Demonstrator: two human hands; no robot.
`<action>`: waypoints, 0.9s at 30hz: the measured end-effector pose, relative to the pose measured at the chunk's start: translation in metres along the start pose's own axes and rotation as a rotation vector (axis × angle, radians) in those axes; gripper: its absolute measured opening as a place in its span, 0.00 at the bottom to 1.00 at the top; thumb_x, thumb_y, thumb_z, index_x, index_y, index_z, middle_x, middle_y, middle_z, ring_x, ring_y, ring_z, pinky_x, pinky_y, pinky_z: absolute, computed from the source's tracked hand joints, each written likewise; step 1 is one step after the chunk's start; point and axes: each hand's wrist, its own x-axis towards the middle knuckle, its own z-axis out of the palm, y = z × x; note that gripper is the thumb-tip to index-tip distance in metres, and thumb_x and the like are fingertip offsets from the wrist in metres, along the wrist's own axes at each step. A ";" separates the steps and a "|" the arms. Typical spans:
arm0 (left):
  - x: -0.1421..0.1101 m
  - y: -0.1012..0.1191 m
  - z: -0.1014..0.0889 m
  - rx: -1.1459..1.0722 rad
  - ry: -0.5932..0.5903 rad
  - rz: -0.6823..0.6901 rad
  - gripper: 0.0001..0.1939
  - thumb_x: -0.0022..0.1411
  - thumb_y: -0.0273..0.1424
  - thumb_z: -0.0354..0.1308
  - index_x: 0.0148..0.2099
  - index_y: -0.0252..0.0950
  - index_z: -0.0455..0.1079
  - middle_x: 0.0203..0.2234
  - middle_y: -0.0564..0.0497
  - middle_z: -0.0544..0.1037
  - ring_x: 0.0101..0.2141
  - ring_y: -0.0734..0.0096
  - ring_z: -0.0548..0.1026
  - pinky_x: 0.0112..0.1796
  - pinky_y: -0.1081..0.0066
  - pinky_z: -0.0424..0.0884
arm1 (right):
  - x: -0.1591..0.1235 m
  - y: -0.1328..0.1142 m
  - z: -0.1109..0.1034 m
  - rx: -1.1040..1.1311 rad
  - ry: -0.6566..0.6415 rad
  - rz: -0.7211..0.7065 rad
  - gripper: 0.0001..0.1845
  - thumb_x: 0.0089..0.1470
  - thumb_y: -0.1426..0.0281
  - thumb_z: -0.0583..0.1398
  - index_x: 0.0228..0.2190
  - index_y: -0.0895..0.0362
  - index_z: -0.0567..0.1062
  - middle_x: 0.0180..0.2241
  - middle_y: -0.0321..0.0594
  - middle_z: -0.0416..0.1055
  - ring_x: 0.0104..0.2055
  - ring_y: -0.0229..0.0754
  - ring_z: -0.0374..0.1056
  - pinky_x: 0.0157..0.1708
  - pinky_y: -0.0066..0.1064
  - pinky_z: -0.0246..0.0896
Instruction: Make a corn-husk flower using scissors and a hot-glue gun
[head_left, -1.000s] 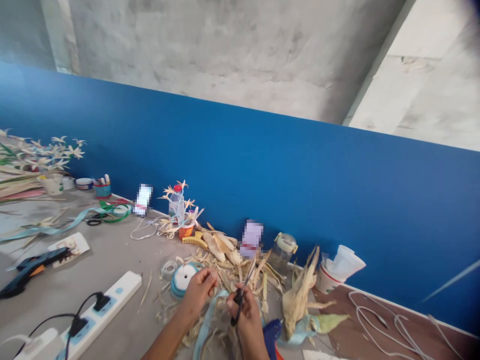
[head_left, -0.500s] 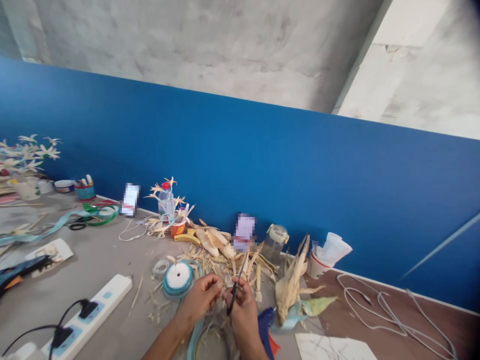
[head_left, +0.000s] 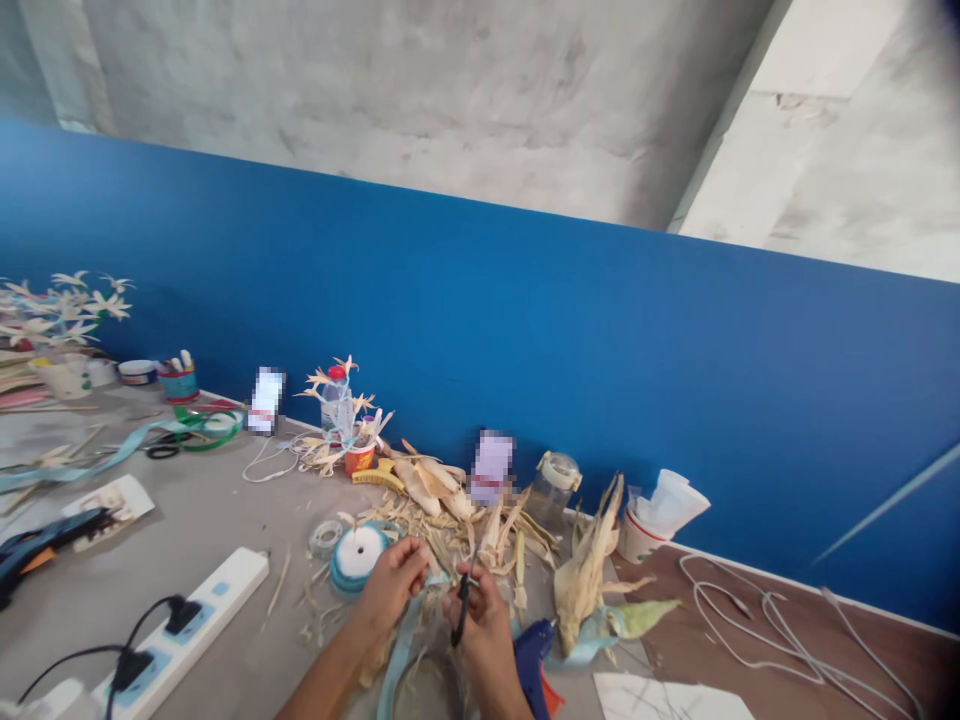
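My right hand (head_left: 484, 615) is closed around a pair of black-handled scissors (head_left: 464, 600), blades pointing up and away. To its left, my left hand (head_left: 397, 580) is pinched; whatever lies between thumb and fingertips is too small to make out. A light blue ribbon (head_left: 401, 655) hangs down between my forearms. Just behind my left hand sits a ribbon spool (head_left: 358, 555) with a white face and blue edge. Dried corn husk strips (head_left: 442, 525) and scraps are strewn past my fingertips. A blue glue gun (head_left: 534, 650) lies against the right side of my right wrist.
A white power strip (head_left: 187, 630) with black plugs lies left. Along the blue partition (head_left: 480, 300) stand a clear jar (head_left: 553, 490), a paper cup (head_left: 641, 535) and husk flowers (head_left: 349, 400). A husk bundle (head_left: 589, 580) and white cable (head_left: 772, 620) lie right.
My hands came close together half a second ago and are now slightly apart again. The scissors stay in my right hand. The view has swung a little to the right overall.
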 end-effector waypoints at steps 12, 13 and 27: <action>0.005 0.003 -0.010 0.058 0.076 0.104 0.18 0.53 0.45 0.52 0.23 0.37 0.57 0.14 0.61 0.58 0.16 0.79 0.55 0.20 0.75 0.52 | -0.014 -0.003 0.003 -0.187 -0.256 0.061 0.12 0.37 0.72 0.60 0.29 0.57 0.69 0.19 0.29 0.61 0.22 0.34 0.57 0.23 0.23 0.51; 0.005 0.003 -0.011 0.064 0.078 0.109 0.18 0.53 0.46 0.52 0.23 0.37 0.57 0.14 0.61 0.57 0.16 0.79 0.55 0.20 0.75 0.52 | -0.014 -0.002 0.003 -0.193 -0.258 0.070 0.11 0.36 0.73 0.60 0.29 0.57 0.69 0.19 0.29 0.61 0.22 0.33 0.57 0.22 0.23 0.50; 0.004 0.003 -0.013 0.167 0.099 0.172 0.18 0.53 0.46 0.51 0.23 0.37 0.59 0.14 0.60 0.57 0.17 0.76 0.55 0.20 0.75 0.54 | -0.014 -0.004 0.005 -0.214 -0.324 0.131 0.09 0.37 0.70 0.60 0.26 0.55 0.68 0.14 0.25 0.54 0.16 0.31 0.48 0.18 0.22 0.42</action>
